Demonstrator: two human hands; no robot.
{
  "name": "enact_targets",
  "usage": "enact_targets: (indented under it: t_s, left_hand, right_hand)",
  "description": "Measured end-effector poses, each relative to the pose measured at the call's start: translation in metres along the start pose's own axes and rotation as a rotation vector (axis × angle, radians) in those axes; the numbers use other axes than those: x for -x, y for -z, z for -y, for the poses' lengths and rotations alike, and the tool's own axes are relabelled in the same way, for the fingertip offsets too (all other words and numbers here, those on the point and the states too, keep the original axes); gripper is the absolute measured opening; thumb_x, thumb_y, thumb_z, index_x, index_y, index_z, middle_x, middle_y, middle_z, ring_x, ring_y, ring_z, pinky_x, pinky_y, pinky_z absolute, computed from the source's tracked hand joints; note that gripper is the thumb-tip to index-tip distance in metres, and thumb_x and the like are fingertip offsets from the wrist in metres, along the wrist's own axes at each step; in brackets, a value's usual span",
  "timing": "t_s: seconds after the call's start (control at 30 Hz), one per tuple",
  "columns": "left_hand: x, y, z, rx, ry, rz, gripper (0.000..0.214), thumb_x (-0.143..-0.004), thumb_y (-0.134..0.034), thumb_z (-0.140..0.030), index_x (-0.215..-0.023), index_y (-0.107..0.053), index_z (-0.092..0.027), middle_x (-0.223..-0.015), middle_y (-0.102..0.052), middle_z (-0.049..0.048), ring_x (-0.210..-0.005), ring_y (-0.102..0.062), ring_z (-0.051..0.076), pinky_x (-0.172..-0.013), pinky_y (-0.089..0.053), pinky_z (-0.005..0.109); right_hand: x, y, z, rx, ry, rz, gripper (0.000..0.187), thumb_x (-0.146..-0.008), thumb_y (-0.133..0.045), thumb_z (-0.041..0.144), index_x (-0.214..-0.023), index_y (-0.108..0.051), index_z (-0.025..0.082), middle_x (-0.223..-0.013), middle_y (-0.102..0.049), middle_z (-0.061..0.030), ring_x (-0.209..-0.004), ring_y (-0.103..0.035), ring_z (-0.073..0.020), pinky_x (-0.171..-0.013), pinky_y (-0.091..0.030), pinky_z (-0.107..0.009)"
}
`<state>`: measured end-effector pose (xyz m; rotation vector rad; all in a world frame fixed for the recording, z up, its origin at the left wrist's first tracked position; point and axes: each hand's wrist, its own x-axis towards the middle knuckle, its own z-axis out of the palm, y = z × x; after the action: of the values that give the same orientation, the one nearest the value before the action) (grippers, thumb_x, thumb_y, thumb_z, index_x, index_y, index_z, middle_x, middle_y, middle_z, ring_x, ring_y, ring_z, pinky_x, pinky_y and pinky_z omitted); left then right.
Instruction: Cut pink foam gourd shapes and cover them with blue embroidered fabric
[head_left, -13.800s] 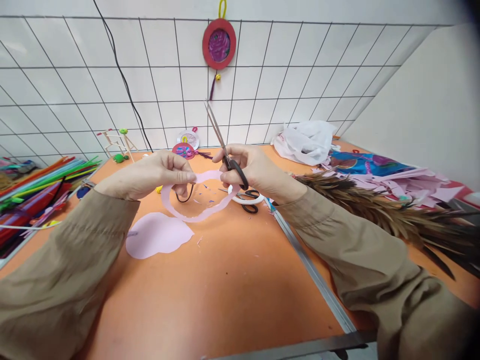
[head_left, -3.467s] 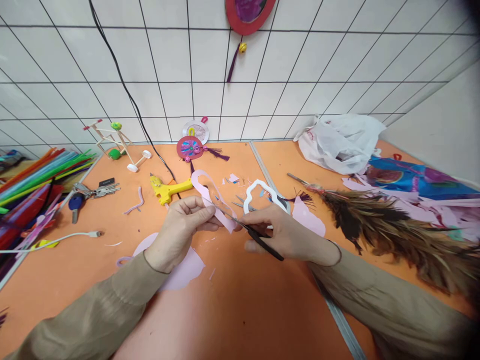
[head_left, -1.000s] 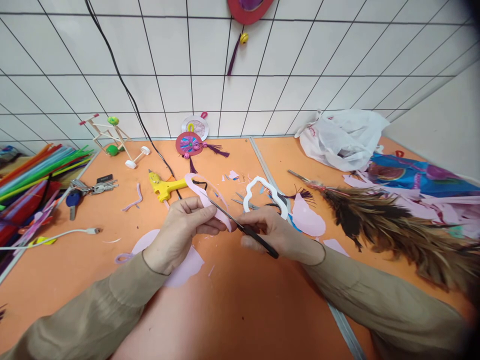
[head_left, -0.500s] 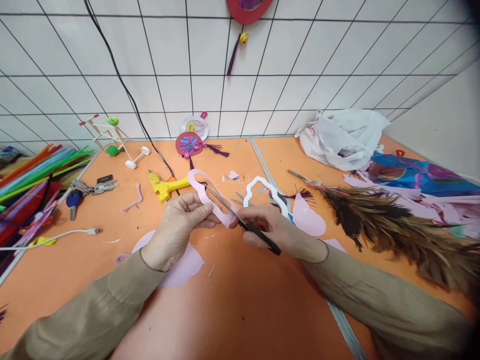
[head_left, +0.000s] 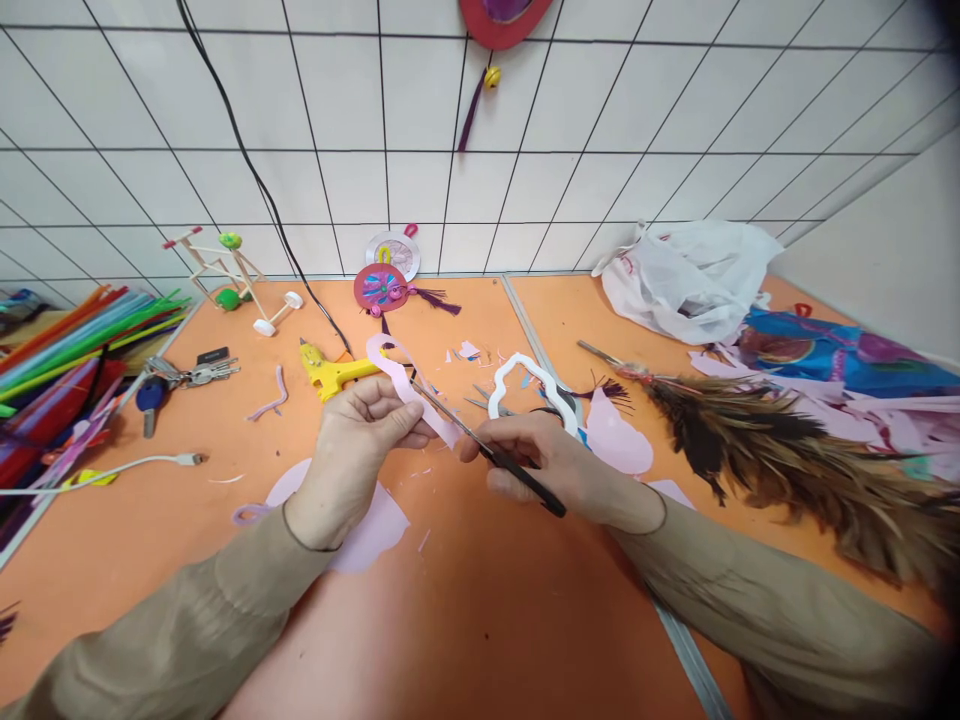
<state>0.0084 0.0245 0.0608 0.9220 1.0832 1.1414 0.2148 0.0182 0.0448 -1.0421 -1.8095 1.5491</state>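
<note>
Between the fingers and thumb of my left hand [head_left: 367, 430] is a wavy pink paper cutout [head_left: 392, 376], shaped like an open loop. My right hand [head_left: 536, 455] is closed round the black handles of a pair of scissors [head_left: 517, 477]. Their metal blades point up and left and lie against the inner side of the paper. A white wavy ring [head_left: 501, 385] rests on the table just beyond my right hand. Pink paper [head_left: 379, 530] lies below my left wrist, and a pink drop-shaped piece [head_left: 619, 437] sits right of my right hand.
A yellow glue gun [head_left: 330, 373] lies behind my left hand, its black cable rising along the tiled wall. Keys [head_left: 152, 395] and a white charging cable [head_left: 161, 460] are at left. At right are a feather duster [head_left: 750, 430] and a white plastic bag [head_left: 682, 280].
The pink cutout has turned a little and shifted left, and its right part now shows less. The scissors stay at the paper in nearly the same place.
</note>
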Motion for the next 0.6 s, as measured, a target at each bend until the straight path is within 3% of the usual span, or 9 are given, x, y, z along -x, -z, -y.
enact_targets:
  t_s: [0.1,0.37,0.47,0.6]
  left_hand:
    - [0.001,-0.001,-0.001,-0.005,0.012,0.009,0.026,-0.061,-0.089,-0.027,-0.072,-0.068,-0.015,-0.065,-0.074,0.0028,-0.057,-0.068,0.013,-0.059,-0.055,0.023]
    - [0.003,-0.003,0.006,0.050,0.092,0.016,0.024,-0.062,-0.085,-0.023,-0.066,-0.063,-0.015,-0.059,-0.073,0.0027,-0.053,-0.067,0.012,-0.051,-0.050,0.018]
    - [0.004,-0.004,0.009,0.079,0.107,0.047,0.023,-0.062,-0.086,-0.024,-0.069,-0.066,-0.014,-0.059,-0.073,0.0032,-0.054,-0.068,0.012,-0.051,-0.051,0.017]
    - [0.005,-0.005,0.007,0.126,0.117,0.033,0.022,-0.063,-0.086,-0.022,-0.070,-0.068,-0.013,-0.063,-0.075,0.0046,-0.058,-0.070,0.011,-0.054,-0.053,0.015]
  right_hand:
    - [0.000,-0.001,0.004,-0.064,0.030,-0.035,0.031,-0.075,-0.072,0.042,-0.086,-0.064,0.014,-0.061,-0.046,0.0051,-0.052,-0.040,-0.0081,-0.049,-0.033,-0.023]
    - [-0.005,-0.006,0.006,-0.156,0.042,-0.285,0.028,-0.073,-0.076,0.040,-0.078,-0.058,0.018,-0.072,-0.062,-0.0007,-0.060,-0.060,-0.0134,-0.061,-0.050,-0.028]
    - [-0.006,-0.005,0.002,-0.199,0.025,-0.381,0.028,-0.073,-0.076,0.040,-0.077,-0.058,0.019,-0.069,-0.061,0.0007,-0.058,-0.058,-0.0126,-0.059,-0.048,-0.027]
    - [-0.006,-0.003,-0.003,-0.183,0.032,-0.573,0.033,-0.071,-0.076,0.042,-0.090,-0.061,0.021,-0.062,-0.054,0.0045,-0.053,-0.051,-0.0121,-0.053,-0.043,-0.027]
